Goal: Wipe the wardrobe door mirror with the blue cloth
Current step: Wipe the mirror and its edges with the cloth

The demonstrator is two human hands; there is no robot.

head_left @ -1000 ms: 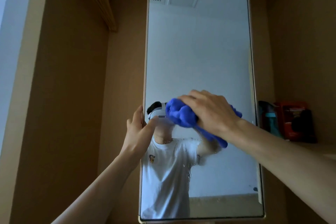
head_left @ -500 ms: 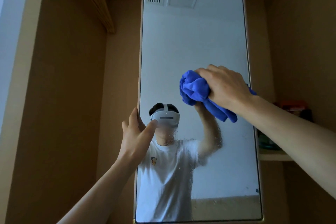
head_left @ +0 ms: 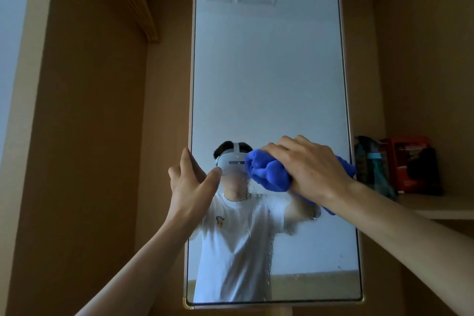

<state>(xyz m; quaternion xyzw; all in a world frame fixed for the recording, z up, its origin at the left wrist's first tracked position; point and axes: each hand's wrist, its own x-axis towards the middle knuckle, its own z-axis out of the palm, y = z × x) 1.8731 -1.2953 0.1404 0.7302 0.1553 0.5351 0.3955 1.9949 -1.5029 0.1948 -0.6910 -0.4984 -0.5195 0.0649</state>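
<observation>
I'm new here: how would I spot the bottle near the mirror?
Start at the tall mirror on the wardrobe door. Just past its right edge a shelf holds a few things. The bottle stands nearest the mirror, teal, unlike the red box beside it.

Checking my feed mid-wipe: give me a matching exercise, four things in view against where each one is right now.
Things:
1. bunched blue cloth
2. left hand
3. teal plastic spray bottle
4. red box

Places:
A. grips the left edge of the tall wardrobe door mirror
B. on the pale shelf, just past the mirror's right edge
C. farther right on that shelf
D. held against the glass by the right hand

Pairs: 1-D, 2-A, 3-B, 4-C
</observation>
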